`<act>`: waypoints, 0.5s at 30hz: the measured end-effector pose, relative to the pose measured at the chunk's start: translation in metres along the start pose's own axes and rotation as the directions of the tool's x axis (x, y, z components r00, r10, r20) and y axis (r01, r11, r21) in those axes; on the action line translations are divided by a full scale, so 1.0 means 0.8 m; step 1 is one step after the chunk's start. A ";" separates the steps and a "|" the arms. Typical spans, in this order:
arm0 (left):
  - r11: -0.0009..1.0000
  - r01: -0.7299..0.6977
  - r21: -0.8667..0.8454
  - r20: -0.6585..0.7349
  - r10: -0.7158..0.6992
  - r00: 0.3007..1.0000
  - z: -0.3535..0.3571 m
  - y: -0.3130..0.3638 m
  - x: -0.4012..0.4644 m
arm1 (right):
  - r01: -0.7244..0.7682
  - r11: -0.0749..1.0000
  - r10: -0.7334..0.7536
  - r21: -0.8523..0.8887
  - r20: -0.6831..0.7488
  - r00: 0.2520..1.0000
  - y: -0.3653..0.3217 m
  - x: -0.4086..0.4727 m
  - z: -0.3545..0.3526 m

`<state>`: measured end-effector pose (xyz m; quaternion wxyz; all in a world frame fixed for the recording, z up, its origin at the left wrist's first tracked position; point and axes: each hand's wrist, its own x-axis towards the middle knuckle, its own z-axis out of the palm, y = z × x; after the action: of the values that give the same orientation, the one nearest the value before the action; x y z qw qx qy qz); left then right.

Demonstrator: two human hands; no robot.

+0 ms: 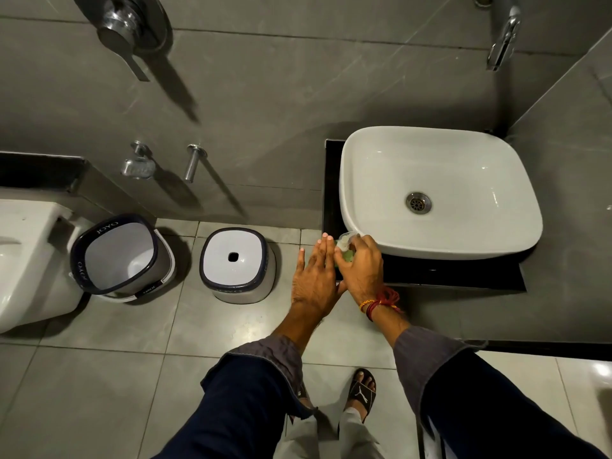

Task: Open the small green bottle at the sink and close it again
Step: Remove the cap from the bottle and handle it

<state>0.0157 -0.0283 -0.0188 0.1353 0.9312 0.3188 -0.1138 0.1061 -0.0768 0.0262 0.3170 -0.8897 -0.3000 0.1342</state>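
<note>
The small green bottle (346, 255) stands on the black counter (430, 276) at the front left corner of the white sink (440, 240). Only its pale cap and a patch of green show between my hands. My right hand (362, 268) is wrapped over the bottle, fingers at the clear cap. My left hand (314, 276) lies flat against the bottle's left side with its fingers stretched out and apart. Red and yellow threads circle my right wrist.
A wall tap (503, 38) sticks out above the sink. On the tiled floor to the left stand a white stool (236, 263) and a tilted bucket (121, 256). A toilet (26, 256) is at the far left. My sandalled foot (362, 390) is below.
</note>
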 end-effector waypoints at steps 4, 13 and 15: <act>1.000 0.008 0.008 0.008 -0.008 1.000 0.000 0.002 0.000 | -0.033 0.998 0.033 0.045 0.001 0.999 0.000 0.001 0.002; 1.000 0.003 -0.008 0.011 -0.003 1.000 -0.005 0.003 -0.002 | -0.154 0.980 0.164 0.123 -0.079 0.983 -0.015 -0.007 0.009; 1.000 0.002 -0.012 0.014 -0.002 1.000 -0.005 0.003 -0.003 | -0.162 0.976 0.177 0.147 -0.096 0.980 -0.013 -0.006 0.011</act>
<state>0.0161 -0.0303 -0.0141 0.1432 0.9292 0.3193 -0.1186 0.0936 -0.0688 0.0266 0.3812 -0.8939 -0.1953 0.1325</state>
